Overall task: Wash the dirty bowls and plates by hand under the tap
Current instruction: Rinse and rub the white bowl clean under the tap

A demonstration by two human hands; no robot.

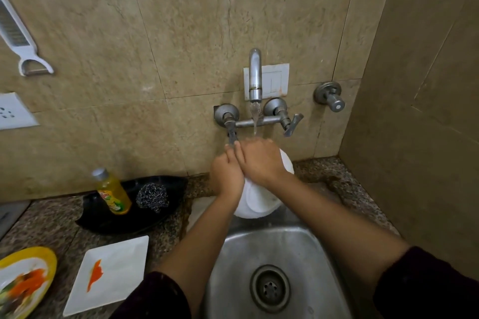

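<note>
A white bowl is held tilted over the back of the steel sink, under the tap, which runs a thin stream of water. My left hand grips the bowl's left rim. My right hand lies flat across the bowl's upper part, and the water falls on its fingers. On the counter to the left lie a white square plate with an orange smear and a yellow-rimmed plate with food remains.
A black leaf-shaped tray behind the square plate holds a yellow dish-soap bottle and a steel scrubber. The tap's two lever handles and a separate valve stick out of the tiled wall. A side wall closes the right.
</note>
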